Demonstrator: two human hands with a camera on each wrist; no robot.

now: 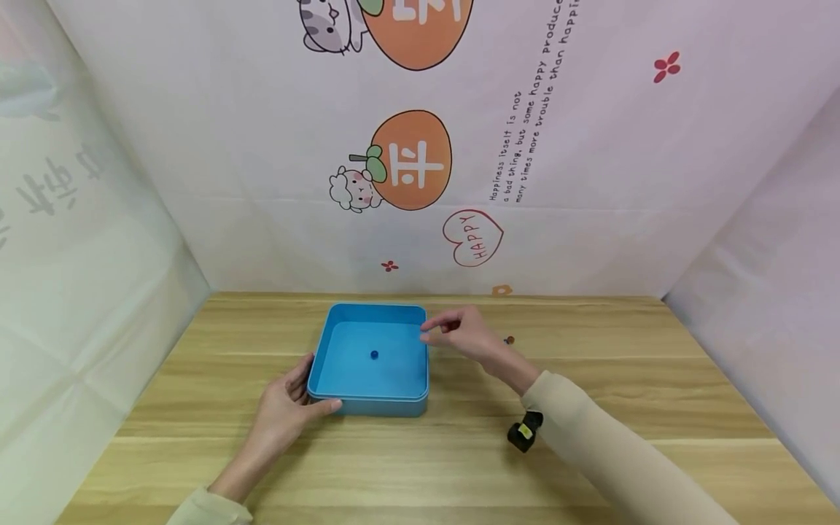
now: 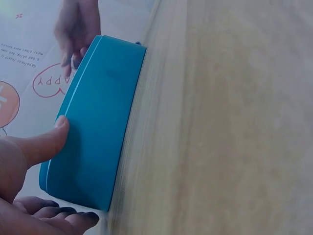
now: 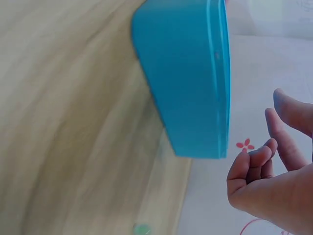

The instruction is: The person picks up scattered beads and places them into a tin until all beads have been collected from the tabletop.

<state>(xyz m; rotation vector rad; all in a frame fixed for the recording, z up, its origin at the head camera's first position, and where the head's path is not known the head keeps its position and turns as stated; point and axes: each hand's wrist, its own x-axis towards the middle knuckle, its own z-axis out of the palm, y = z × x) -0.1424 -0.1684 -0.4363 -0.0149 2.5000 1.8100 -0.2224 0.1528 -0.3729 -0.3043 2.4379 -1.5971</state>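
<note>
The blue box (image 1: 370, 361) sat open-side up on the wooden table (image 1: 459, 467), near the middle and closer to the back wall. The left hand (image 1: 286, 408) steadied its near left corner, thumb (image 2: 46, 142) pressed flat against the outer wall and fingers loosely curled under the side. The right hand (image 1: 462, 335) hovered just over the right rim with thumb and forefinger drawn close; whether they pinched a bead I could not tell. A small dark blue bead (image 1: 374, 355) lay on the box floor near the centre, and another small bead (image 1: 510, 340) lay on the table just beyond the right hand. To do this well, I judged the left hand should brace the box so it would not slide. The box was nearly square, with no clear long axis; its sides ran square to the table edge.
</note>
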